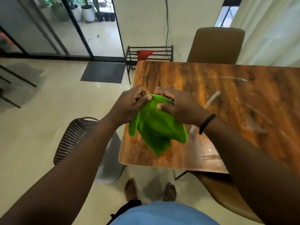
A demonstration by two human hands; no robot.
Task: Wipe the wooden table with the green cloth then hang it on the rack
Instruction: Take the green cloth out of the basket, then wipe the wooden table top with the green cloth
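both hands pinch the top edge of the bright green cloth (155, 127): the left hand (131, 104) grips its upper left corner between thumb and fingers, the right hand (180, 106) clasps the fold just beside it, a thin black band (207, 123) on that wrist. the cloth hangs from the grip toward 6 o'clock, draping above the near left corner of the glossy brown wooden table (227, 98). at 12 o'clock from the hands, beyond the table's far edge, stands the low black metal rack (149, 54) with a red cloth (143, 55) draped over it.
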